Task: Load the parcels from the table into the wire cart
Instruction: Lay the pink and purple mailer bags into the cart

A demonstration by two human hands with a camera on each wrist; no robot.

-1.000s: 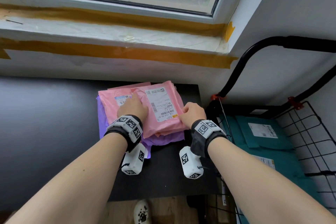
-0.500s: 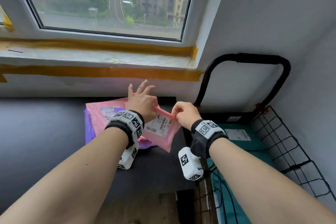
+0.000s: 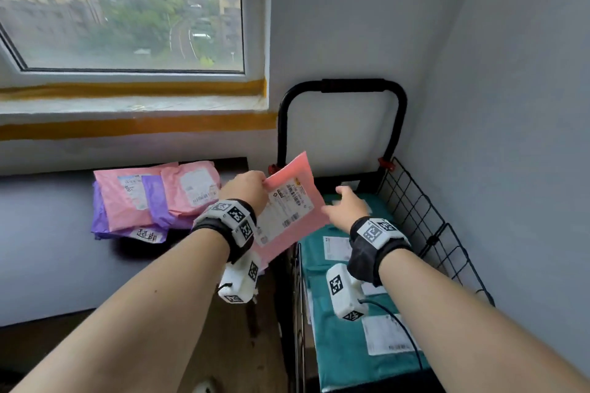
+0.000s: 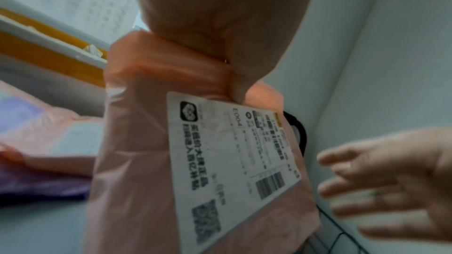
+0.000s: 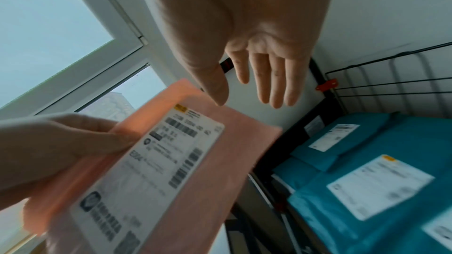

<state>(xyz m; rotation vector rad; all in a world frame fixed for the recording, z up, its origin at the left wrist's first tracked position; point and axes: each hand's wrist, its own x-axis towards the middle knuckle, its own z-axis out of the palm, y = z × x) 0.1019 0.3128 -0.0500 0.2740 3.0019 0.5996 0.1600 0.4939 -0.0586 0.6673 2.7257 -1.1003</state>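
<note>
While the left hand [image 3: 247,190] pinched the pink mailer [image 3: 289,207] by its edge, the wire cart [image 3: 412,220] lay just right of it, under the spread, empty right hand [image 3: 346,207].

table [image 3: 48,249]: dark | on it: pink and purple parcels [image 3: 153,198], stacked
</note>
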